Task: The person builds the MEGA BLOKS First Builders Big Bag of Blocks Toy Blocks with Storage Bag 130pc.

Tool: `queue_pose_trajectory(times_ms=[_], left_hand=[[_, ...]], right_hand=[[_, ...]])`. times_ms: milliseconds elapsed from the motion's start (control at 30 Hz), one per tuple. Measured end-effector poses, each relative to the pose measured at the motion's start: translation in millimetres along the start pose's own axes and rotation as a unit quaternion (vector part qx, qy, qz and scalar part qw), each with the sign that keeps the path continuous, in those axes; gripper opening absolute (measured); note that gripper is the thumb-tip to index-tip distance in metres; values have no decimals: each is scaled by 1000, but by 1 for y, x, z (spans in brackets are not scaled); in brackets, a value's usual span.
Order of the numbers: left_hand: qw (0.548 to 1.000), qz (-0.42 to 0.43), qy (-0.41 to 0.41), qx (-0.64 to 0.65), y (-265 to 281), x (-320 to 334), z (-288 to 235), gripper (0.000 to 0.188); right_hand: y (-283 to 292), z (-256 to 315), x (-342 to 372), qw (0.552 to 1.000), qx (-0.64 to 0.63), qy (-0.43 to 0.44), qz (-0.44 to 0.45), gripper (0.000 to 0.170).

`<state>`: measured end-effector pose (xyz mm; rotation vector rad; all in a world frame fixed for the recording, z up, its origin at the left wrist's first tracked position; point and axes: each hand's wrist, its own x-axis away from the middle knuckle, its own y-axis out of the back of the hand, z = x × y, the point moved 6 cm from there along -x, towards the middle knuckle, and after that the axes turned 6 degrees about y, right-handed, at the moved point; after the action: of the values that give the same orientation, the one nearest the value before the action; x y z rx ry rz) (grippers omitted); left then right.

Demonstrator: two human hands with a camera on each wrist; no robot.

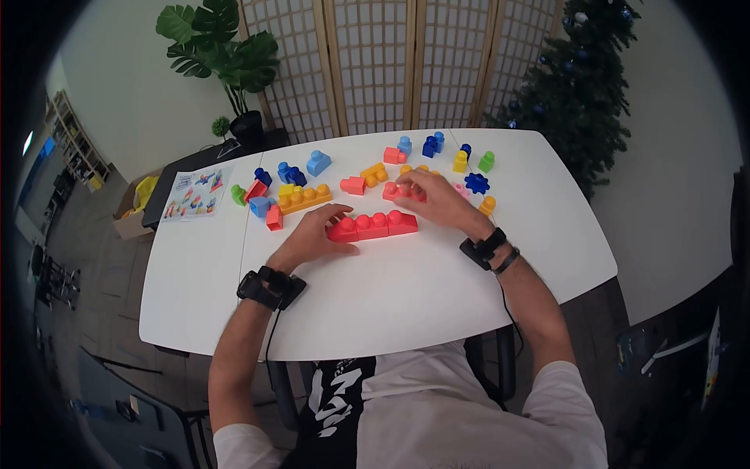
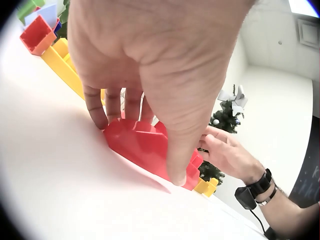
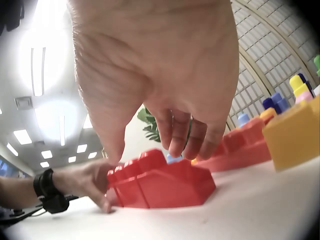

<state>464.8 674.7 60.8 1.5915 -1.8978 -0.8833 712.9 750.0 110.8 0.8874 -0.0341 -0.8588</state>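
Note:
A row of joined red blocks (image 1: pixel 373 226) lies near the middle of the white table (image 1: pixel 336 313). My left hand (image 1: pixel 311 236) grips its left end; in the left wrist view the thumb and fingers of the left hand (image 2: pixel 150 65) lie on both sides of the red row (image 2: pixel 137 146). My right hand (image 1: pixel 445 202) hovers behind the row's right end, fingers spread and bent loosely over another red block (image 1: pixel 390 191). In the right wrist view the right hand (image 3: pixel 160 75) hangs above the row (image 3: pixel 160 185); whether its fingertips touch the rear red piece (image 3: pixel 240 150) I cannot tell.
Yellow blocks (image 1: pixel 305 198), blue blocks (image 1: pixel 291 173) and a red block (image 1: pixel 274 218) lie to the left. Toward the right are a dark blue gear-shaped piece (image 1: pixel 477 184), a green block (image 1: pixel 487 162) and a yellow block (image 1: pixel 487 205). A printed sheet (image 1: pixel 195 194) lies at the left edge.

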Motion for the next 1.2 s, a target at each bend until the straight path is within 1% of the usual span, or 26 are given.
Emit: queue_pose_trajectory(times_ms=[33,67,100,133,200,233,300,333,367,400,433,467,533,600,633,700,733,767,800,833,867,933,1033,1100,1167,1200], left_hand=[[1000,2,1,2,0,2,3,81],[1000,-14,-17,-2,5,3,5,83],[999,-31,-38,-7,9,3,4,85],[999,-31,-40,-7,13,2,0,85],[998,-60,-31,19,25,5,-9,78],[997,-64,-31,19,28,2,-8,78],[994,-103,-33,28,38,-1,-6,66],[994,-105,-31,28,42,-1,-7,66],[993,-111,-43,27,48,-1,-11,60],[991,-118,-58,26,54,-3,-16,55],[991,-118,-59,25,58,-3,-22,55],[988,-135,-76,12,64,-1,-31,55],[984,-150,-94,0,68,3,-47,55],[975,-180,-132,12,72,8,-61,46],[975,-180,-132,13,72,8,-62,46],[991,-94,-92,-2,63,7,-57,35],[991,-95,-91,-2,61,9,-54,35],[991,-90,-98,-8,54,10,-51,30],[991,-85,-106,-14,48,10,-46,26],[991,-84,-104,-13,43,9,-40,26],[990,-88,-112,-10,38,9,-35,25],[987,-89,-131,-3,33,11,-33,24],[988,-77,-128,-26,34,9,-38,24],[990,-66,-121,-14,32,8,-34,28],[989,-76,-122,-38,30,10,-36,30],[988,-79,-123,-38,29,10,-34,30]], right_hand=[[2,-11,3,1000,-1,-3,2,40],[8,-20,5,994,104,25,-32,33],[15,-28,8,974,209,52,-65,26],[13,-37,10,975,221,8,-17,23],[10,-52,14,977,210,15,-36,22],[12,-50,13,979,197,24,-53,22],[19,-52,9,982,181,17,-47,20],[22,-50,7,986,164,5,-42,19],[24,-47,4,986,164,6,-42,19],[30,-39,-1,981,170,46,-76,20],[36,-29,-3,975,176,85,-109,21],[41,-9,-6,974,177,84,-110,21],[42,28,-12,987,95,99,-82,20],[30,39,-16,988,91,110,-62,20],[24,44,-17,988,86,123,-41,20],[13,46,-15,988,97,120,-23,20],[6,45,-13,987,107,117,-4,21],[-1,43,-10,988,106,117,-2,21],[-12,34,-7,989,116,90,25,21],[-24,25,-3,989,127,63,52,22],[-28,25,1,987,125,97,8,21],[-29,21,0,987,125,94,24,21],[-31,18,-1,988,125,84,44,21],[-31,17,-2,987,127,84,51,21],[-35,12,-1,987,116,93,53,28],[-38,10,2,987,118,95,53,28]])
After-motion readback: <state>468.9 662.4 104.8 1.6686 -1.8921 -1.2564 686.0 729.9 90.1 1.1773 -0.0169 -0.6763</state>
